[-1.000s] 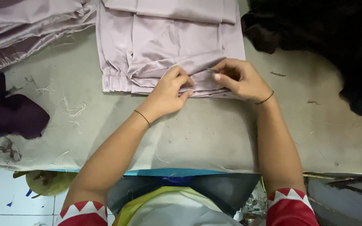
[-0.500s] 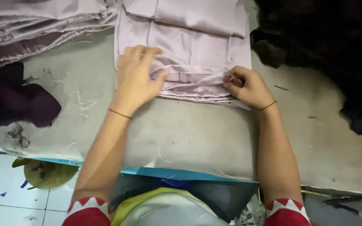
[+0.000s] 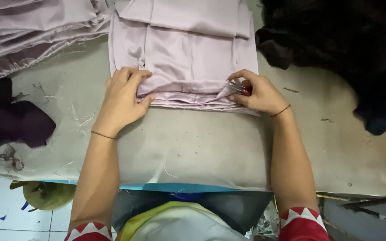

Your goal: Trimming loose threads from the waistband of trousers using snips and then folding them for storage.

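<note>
Head view, looking straight down: the folded lilac stack (image 3: pixel 188 58) lies on the grey bench (image 3: pixel 193 147), its near edge facing the person, and everything here is placed from that stack.

Left hand (image 3: pixel 123 100) sits at the stack's near left corner, palm down, wrist bent a little, forearm running back toward the body. The fingers (image 3: pixel 132 73) curl over the top layer while the thumb (image 3: pixel 146 99) tucks in against the layered edge, so it is pinching the cloth at that corner, not lying slack.

Right hand (image 3: pixel 258 91) is at the stack's near right corner, knuckles up, fingers bunched tight. It grips a small metal snip with a red part (image 3: pixel 242 87), the tip touching a lifted fold of the top layer. Whether the blades are closed on the cloth is too small to tell. The right forearm comes up almost straight from the lower edge of the picture. A thin dark band shows on each wrist.

Left of the stack, more lilac cloth (image 3: pixel 36 27) is piled with frayed edges, and nearer the person a dark purple piece (image 3: pixel 10 120) lies on the bench. Right of the stack, a heap of black fabric (image 3: pixel 349 49) fills the far corner. Loose threads (image 3: pixel 81 118) lie scattered just left of the left hand.
</note>
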